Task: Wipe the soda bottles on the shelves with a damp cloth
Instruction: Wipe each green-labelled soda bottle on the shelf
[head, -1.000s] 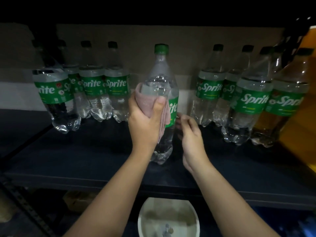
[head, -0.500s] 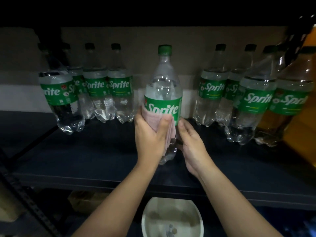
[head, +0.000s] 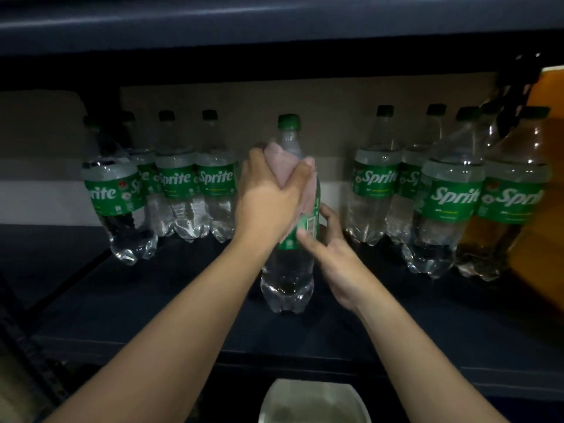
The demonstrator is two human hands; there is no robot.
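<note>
Now wiping | centre bottle upright on shelf, forward of the row | left hand clutching pink cloth round its shoulder | right hand pinching the label, steadying | best kept braced low, cloth wrapped snug.

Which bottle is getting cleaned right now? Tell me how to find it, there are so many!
Look at the dark shelf with a row of Sprite bottles along its back. In the gap in the middle of that row, one bottle stands forward by itself. It is the only one with a pink cloth wrapped round its shoulder by the left hand, while the right hand steadies its label.
</note>
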